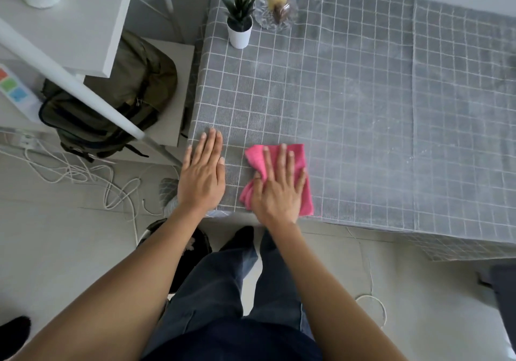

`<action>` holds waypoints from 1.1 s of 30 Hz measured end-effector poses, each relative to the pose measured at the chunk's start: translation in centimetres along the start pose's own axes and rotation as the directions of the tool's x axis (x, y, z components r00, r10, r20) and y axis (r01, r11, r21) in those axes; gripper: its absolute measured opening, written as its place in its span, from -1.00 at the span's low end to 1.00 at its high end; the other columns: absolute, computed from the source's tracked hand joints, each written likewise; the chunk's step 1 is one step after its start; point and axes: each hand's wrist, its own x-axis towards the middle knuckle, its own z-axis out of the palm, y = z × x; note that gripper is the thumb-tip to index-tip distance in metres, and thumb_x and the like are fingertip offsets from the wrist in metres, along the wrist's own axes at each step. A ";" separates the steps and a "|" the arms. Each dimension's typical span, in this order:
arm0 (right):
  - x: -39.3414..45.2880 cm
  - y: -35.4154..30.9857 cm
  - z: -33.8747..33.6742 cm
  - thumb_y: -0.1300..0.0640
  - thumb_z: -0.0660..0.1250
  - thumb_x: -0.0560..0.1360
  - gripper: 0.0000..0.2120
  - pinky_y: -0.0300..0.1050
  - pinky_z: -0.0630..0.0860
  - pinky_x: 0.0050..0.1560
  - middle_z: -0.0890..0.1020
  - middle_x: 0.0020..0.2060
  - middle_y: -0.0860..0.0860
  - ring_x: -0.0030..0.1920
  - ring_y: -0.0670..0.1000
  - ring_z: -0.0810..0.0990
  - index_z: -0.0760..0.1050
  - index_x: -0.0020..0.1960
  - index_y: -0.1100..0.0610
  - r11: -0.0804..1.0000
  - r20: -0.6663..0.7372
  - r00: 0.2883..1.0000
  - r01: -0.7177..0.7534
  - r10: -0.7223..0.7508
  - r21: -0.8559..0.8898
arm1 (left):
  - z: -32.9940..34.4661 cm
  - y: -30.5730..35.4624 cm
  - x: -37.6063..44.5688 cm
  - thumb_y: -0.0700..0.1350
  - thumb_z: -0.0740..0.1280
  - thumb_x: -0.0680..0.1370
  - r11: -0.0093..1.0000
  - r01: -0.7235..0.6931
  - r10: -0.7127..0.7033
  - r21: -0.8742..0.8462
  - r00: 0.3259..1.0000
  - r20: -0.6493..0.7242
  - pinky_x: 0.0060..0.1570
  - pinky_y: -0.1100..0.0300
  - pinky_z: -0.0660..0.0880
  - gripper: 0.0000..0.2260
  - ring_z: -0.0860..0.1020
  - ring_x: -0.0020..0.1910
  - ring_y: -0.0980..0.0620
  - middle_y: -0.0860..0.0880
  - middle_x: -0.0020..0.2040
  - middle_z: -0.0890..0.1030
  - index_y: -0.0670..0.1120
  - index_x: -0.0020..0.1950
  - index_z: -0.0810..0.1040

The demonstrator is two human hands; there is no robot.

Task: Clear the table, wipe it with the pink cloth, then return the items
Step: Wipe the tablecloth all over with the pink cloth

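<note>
My right hand (279, 190) presses flat, fingers spread, on the pink cloth (296, 165) at the table's (363, 95) near corner; my left hand (202, 173), flat and empty, braces me for wiping.

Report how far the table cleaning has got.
Done: little that can be confirmed; the potted plant and glass dish stand at the table's far left corner. In hand: the right hand presses flat on the pink cloth near the front edge, while the left hand rests flat beside it. Left: wiping the remaining surface, then returning items.
</note>
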 end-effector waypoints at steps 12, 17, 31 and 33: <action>2.2 9.2 -2.8 -0.11 -0.19 0.60 -0.48 0.14 -0.27 0.49 -0.22 0.54 -0.02 0.51 -0.01 -0.29 -0.36 0.46 -0.11 0.976 -0.051 0.975 -0.215 0.217 0.039 | -0.1 0.0 0.0 0.01 -0.22 0.64 1.000 0.003 -0.003 -0.010 1.000 0.030 0.50 0.07 -0.21 -0.51 -0.13 0.54 0.09 0.01 0.57 -0.08 -0.06 0.57 -0.09; 4.5 8.7 -3.5 -0.08 -0.13 0.61 -0.47 0.20 -0.28 0.47 -0.17 0.55 -0.01 0.53 0.00 -0.26 -0.22 0.53 -0.13 0.913 -0.090 0.917 -0.369 0.388 0.177 | 0.1 0.0 1.3 0.02 -0.20 0.63 1.000 0.006 -0.006 -0.009 1.000 0.021 0.51 0.02 -0.15 -0.51 -0.12 0.54 0.06 -0.01 0.57 -0.07 -0.07 0.56 -0.09; 10.5 1.3 -2.3 -0.11 -0.15 0.62 -0.48 0.17 -0.30 0.48 -0.20 0.54 -0.05 0.51 -0.01 -0.30 -0.22 0.54 -0.16 0.994 -0.071 0.994 0.084 -0.079 0.066 | -0.6 0.2 15.2 -0.03 -0.11 0.67 0.998 -0.068 0.068 -0.003 0.998 -0.012 0.50 0.02 -0.17 -0.55 -0.11 0.54 0.05 -0.02 0.57 -0.05 -0.05 0.57 -0.06; 11.1 3.6 -2.8 -0.11 -0.15 0.62 -0.48 0.16 -0.28 0.49 -0.21 0.54 -0.04 0.51 0.00 -0.30 -0.28 0.52 -0.14 0.999 -0.090 0.996 -0.014 0.018 0.049 | -0.5 -0.1 15.1 -0.01 -0.15 0.65 0.997 -0.071 0.071 0.011 0.997 -0.016 0.50 0.02 -0.16 -0.54 -0.11 0.54 0.07 0.00 0.57 -0.05 -0.04 0.57 -0.06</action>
